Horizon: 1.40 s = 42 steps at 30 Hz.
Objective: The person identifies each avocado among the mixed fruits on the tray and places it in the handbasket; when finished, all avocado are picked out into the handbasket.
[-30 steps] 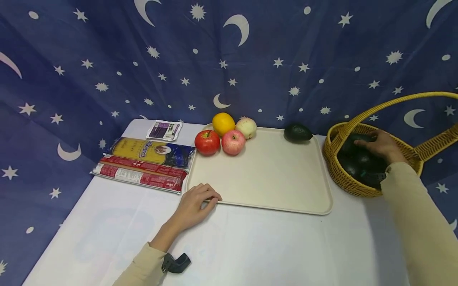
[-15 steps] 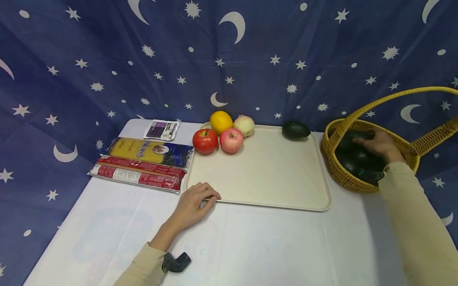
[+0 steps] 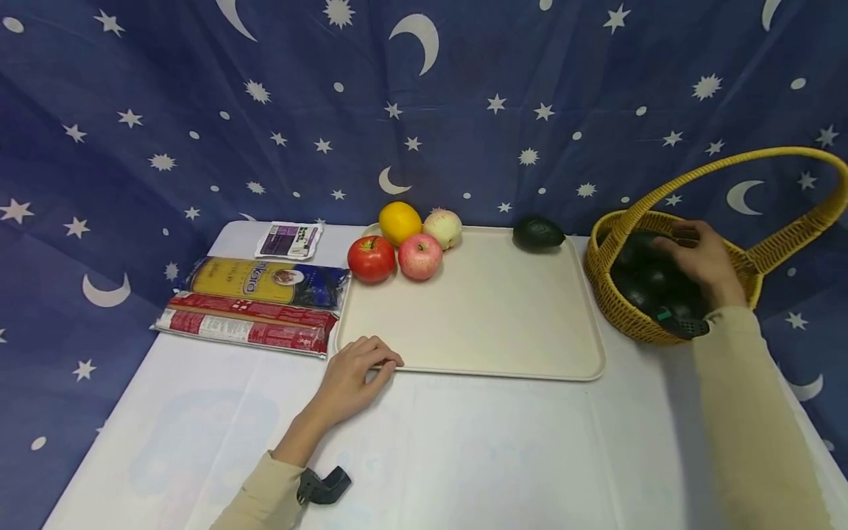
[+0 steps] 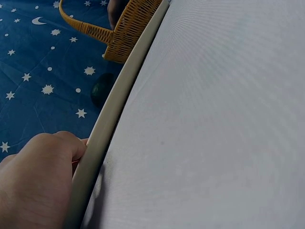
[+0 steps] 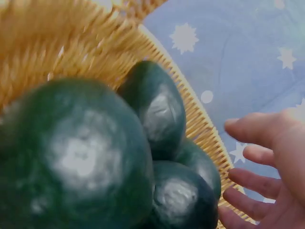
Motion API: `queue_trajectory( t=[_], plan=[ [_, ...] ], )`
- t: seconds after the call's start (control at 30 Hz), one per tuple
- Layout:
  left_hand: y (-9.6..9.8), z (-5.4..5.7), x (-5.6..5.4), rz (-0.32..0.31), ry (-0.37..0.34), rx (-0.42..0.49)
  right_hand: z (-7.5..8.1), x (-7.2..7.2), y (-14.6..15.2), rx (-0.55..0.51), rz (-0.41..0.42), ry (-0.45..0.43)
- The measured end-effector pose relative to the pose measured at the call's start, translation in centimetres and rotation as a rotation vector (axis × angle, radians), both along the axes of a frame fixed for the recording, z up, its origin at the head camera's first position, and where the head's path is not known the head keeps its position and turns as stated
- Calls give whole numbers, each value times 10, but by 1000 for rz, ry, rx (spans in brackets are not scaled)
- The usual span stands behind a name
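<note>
My left hand [image 3: 351, 377] rests at the near left edge of the cream tray [image 3: 503, 316], fingers bent loosely over its rim. My right hand [image 3: 707, 259] is over the yellow wicker basket [image 3: 606, 305] at the right. In the right wrist view, its fingers [image 5: 255, 179] are spread at the basket's rim, apart from several dark green avocados [image 5: 176, 195] inside. Another avocado [image 3: 538, 234] lies at the tray's far right corner. At the far left of the tray sit a tomato [image 3: 371, 259], a pink apple [image 3: 420, 257], an orange [image 3: 400, 223] and a pale round fruit [image 3: 443, 227].
Left of the tray lie a yellow and blue pasta packet [image 3: 265, 281], a red packet [image 3: 248, 324] and a small purple and white packet [image 3: 289, 241]. The basket's tall handle [image 3: 762, 154] arches over its opening. A starry blue cloth [image 3: 477, 147] hangs behind.
The head view has shifted, moving the scene left and slightly up. My right hand has lifted a little over the avocados in the basket. My left hand stays at the tray edge.
</note>
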<state>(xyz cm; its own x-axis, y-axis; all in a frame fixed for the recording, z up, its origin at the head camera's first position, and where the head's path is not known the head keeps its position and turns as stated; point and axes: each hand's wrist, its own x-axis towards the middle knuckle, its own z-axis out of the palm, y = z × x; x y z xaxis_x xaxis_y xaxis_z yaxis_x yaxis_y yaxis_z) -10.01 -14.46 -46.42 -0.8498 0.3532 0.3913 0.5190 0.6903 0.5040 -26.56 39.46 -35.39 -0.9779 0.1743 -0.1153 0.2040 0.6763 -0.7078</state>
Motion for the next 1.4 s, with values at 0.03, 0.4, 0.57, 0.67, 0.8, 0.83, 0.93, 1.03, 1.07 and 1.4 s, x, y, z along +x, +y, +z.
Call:
queue_trajectory(
  t=[0.03, 0.4, 0.57, 0.67, 0.8, 0.83, 0.93, 1.03, 1.07, 1.4],
  plan=[
    [0, 0, 0, 0, -3, -3, -1, 2, -1, -14, -14, 13],
    [-1, 2, 2, -2, 5, -7, -7, 31, -29, -163, -157, 204],
    [0, 1, 1, -3, 16, -3, -10, 43, -44, -302, -191, 257],
    [1, 0, 0, -2, 11, 4, -11, 50, -51, -412, -171, 303],
    [1, -1, 0, -2, -5, 8, -13, 58, -56, -562, -135, 377],
    [2, -2, 1, -4, -8, 9, -14, 60, -57, -601, -131, 392],
    [2, -2, 2, -6, -12, 11, -16, 63, -61, -644, -115, 449],
    [2, 0, 2, -1, -12, 14, -18, 63, -65, -647, -97, 500],
    [2, 0, 2, 2, -12, 13, -19, 63, -68, -645, -92, 523],
    [2, 2, 0, 9, -29, 12, -24, 67, -75, -465, -55, 537]
  ],
)
